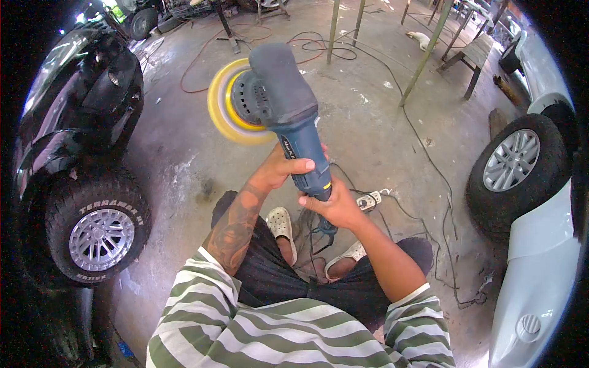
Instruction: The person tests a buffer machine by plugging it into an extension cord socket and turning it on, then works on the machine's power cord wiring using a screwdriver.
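Note:
A blue and black power polisher (285, 92) with a round yellow pad (221, 104) is held up in front of me, its head up and its pad facing left. My left hand (283, 167) is wrapped round the body just below the head, thumb across the front. Lower down, my right hand (334, 203) grips the rear of the handle, near the yellow mark. The cord leaves the tool's lower end, close to my shoes.
A black vehicle with a large tire (98, 230) stands at left, a white vehicle with a wheel (518, 168) at right. Cables and a white power strip (370, 200) lie on the concrete floor (374, 135). Poles, a wooden bench (477, 54) and a lying animal (419, 40) are farther back.

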